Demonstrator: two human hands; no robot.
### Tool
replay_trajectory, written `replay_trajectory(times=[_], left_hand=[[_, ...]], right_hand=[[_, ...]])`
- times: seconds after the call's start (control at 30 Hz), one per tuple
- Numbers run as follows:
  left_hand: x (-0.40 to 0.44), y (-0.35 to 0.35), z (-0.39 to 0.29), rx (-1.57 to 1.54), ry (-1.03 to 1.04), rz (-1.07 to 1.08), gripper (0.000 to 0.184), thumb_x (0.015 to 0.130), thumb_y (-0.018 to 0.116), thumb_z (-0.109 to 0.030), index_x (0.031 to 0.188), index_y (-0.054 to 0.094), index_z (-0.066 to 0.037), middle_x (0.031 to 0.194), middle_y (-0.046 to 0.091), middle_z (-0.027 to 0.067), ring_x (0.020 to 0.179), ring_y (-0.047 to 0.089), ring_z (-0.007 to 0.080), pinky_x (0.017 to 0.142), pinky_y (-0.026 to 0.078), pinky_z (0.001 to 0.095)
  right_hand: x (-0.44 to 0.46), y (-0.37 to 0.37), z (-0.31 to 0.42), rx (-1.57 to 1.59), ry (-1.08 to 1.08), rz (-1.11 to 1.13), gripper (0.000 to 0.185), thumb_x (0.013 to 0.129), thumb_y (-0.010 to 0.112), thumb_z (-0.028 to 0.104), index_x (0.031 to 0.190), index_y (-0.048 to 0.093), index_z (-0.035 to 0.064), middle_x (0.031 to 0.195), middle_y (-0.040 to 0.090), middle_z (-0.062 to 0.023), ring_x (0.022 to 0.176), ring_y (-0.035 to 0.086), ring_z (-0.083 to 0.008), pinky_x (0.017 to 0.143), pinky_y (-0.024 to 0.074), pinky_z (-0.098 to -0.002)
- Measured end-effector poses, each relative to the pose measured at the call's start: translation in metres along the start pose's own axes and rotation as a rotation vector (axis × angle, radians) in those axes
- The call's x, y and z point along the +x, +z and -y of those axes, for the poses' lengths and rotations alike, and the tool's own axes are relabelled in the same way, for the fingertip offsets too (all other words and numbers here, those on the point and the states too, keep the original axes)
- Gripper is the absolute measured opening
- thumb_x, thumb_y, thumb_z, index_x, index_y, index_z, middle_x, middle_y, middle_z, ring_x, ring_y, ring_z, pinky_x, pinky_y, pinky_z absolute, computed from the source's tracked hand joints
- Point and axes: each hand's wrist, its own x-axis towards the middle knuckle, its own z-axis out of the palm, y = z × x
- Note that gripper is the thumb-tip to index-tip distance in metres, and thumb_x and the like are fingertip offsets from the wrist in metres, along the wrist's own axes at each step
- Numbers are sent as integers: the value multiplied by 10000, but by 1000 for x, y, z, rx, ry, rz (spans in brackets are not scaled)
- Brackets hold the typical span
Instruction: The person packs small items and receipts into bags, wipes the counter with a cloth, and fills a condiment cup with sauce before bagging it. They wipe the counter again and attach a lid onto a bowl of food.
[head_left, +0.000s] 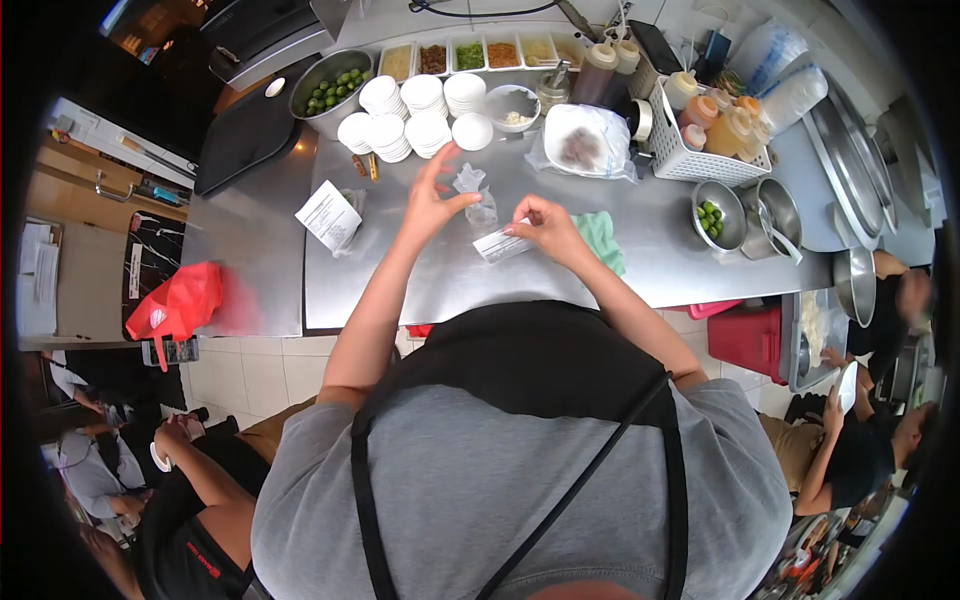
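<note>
My left hand (435, 200) is raised over the steel counter (400, 285), its fingers apart and nothing between them. Just right of it lies a crumpled clear plastic bag (477, 195). My right hand (543, 228) pinches the edge of a small white printed slip (502, 245), below the bag. A green cloth (600, 243) lies beside my right hand. Another white printed paper (328, 216) rests on a clear plastic bag to the left of my left hand.
Stacks of white lidded cups (428, 130), a pot of limes (335, 92) and a bagged white tray (585, 140) line the back. A bottle basket (705, 165) and metal bowls (718, 215) stand right. A red bag (178, 305) lies left. Several people are around.
</note>
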Motion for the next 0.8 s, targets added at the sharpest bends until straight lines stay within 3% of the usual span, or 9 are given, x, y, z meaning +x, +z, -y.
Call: replay_trajectory(times=[0.03, 0.1, 0.17, 0.33, 0.37, 0.43, 0.63, 0.73, 0.8], left_hand=[[6, 3, 7, 1, 0, -4, 700, 652, 721, -90, 1269, 389, -97, 1011, 595, 68, 830, 549, 145, 686, 434, 231], [16, 8, 18, -574, -254, 156, 669, 673, 691, -24, 1265, 379, -51, 951, 621, 63, 774, 568, 129, 714, 440, 237], [24, 7, 26, -552, -283, 155, 659, 683, 671, 7, 1266, 368, -36, 900, 629, 56, 756, 573, 120, 716, 443, 238], [24, 1, 16, -678, -347, 120, 577, 703, 629, 58, 1229, 406, -23, 809, 632, 49, 763, 580, 102, 726, 450, 233], [23, 0, 17, -692, -352, 138, 538, 715, 626, 44, 1211, 428, -24, 814, 628, 40, 780, 579, 102, 737, 444, 233], [22, -2, 17, -707, -357, 153, 500, 728, 622, 30, 1194, 449, -26, 819, 624, 31, 796, 579, 102, 749, 439, 232], [12, -4, 11, -830, -527, 84, 394, 784, 593, -45, 1162, 483, -27, 877, 613, 34, 847, 564, 113, 756, 428, 236], [7, -2, 10, -817, -506, 95, 418, 770, 605, -25, 1169, 478, -24, 871, 604, 27, 824, 559, 100, 749, 425, 225], [6, 5, 11, -616, -362, 81, 456, 737, 623, 22, 1167, 478, -24, 821, 593, 12, 776, 551, 78, 709, 430, 204]], right_hand=[[5, 3, 1, 4, -58, 39, 181, 709, 687, 139, 717, 529, 50, 646, 516, -1, 628, 446, -90, 608, 386, -247], [16, 8, 8, 40, -26, 66, 175, 715, 680, 129, 724, 524, 51, 686, 532, -13, 666, 468, -92, 626, 390, -244], [29, 10, 11, 75, 3, 90, 169, 720, 673, 119, 730, 518, 52, 725, 547, -24, 704, 491, -94, 645, 395, -241], [54, 21, 3, 97, -261, -94, 177, 723, 666, 84, 735, 494, 43, 900, 548, -77, 846, 508, -114, 678, 403, -241], [58, 25, 2, 98, -263, -92, 177, 723, 666, 84, 735, 494, 43, 900, 548, -77, 846, 508, -114, 678, 403, -241], [64, 30, 1, 460, -147, -97, 180, 730, 668, 91, 747, 498, 36, 835, 549, -59, 786, 512, -115, 660, 409, -236], [75, 32, -9, 286, -63, -326, 207, 730, 674, 82, 776, 477, 40, 724, 539, -37, 712, 515, -108, 614, 420, -238], [73, 34, -9, 422, -97, -336, 201, 729, 676, 84, 785, 488, 36, 740, 541, -41, 715, 509, -102, 602, 419, -241], [76, 33, -14, 389, -124, -328, 193, 725, 674, 87, 805, 508, 30, 753, 553, -44, 728, 519, -109, 619, 423, -251]])
